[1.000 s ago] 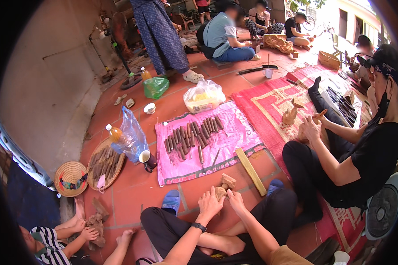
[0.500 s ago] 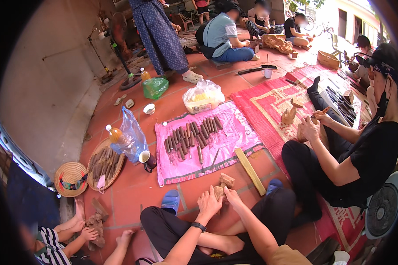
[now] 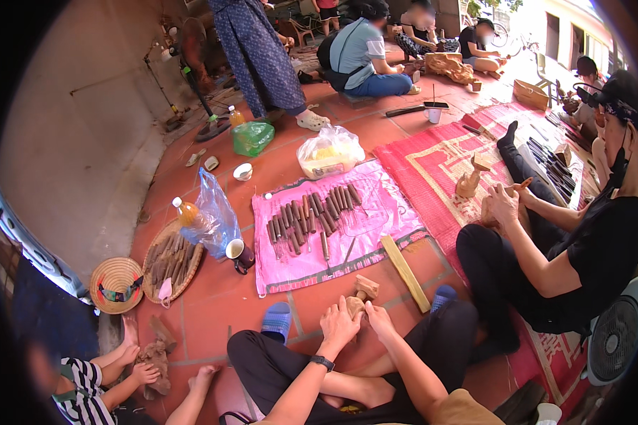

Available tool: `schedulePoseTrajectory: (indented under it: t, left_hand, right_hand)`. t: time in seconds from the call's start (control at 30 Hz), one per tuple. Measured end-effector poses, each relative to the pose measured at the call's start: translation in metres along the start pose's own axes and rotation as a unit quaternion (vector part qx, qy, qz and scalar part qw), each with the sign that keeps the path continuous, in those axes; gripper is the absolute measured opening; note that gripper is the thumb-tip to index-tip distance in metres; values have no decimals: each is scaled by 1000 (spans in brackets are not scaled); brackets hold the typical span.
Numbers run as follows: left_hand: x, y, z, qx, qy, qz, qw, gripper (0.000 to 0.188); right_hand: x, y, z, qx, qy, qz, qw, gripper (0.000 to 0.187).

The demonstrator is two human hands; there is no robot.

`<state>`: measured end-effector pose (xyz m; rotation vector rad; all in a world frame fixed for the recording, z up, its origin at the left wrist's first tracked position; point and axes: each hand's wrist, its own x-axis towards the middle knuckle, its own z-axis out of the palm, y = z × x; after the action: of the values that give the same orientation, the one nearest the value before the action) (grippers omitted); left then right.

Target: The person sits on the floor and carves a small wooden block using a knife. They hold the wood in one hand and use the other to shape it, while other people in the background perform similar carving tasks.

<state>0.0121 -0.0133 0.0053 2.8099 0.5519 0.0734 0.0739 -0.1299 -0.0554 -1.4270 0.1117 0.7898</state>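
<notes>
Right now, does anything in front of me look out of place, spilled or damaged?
I see no spill. One brown-handled tool lies apart from the main group of tools on the pink cloth, closer to you, so it looks slightly stray. The wooden piece at your left hand shows no clear damage, though partly hidden.

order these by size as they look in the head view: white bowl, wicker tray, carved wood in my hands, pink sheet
1. Pink sheet
2. Wicker tray
3. Carved wood, partly covered
4. White bowl
</notes>
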Motion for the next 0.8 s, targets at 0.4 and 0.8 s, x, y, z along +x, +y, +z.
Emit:
schedulePoseTrajectory:
  t: [0.4, 0.8]
  left_hand:
    - [-2, -1, 4, 3, 15, 15, 1000, 75]
    - [-3, -4, 5, 1, 26, 15, 1000, 74]
  right_hand:
    - [3, 7, 1, -20, 23, 1, 1000, 43]
    - [-9, 12, 6, 8, 35, 0, 999, 43]
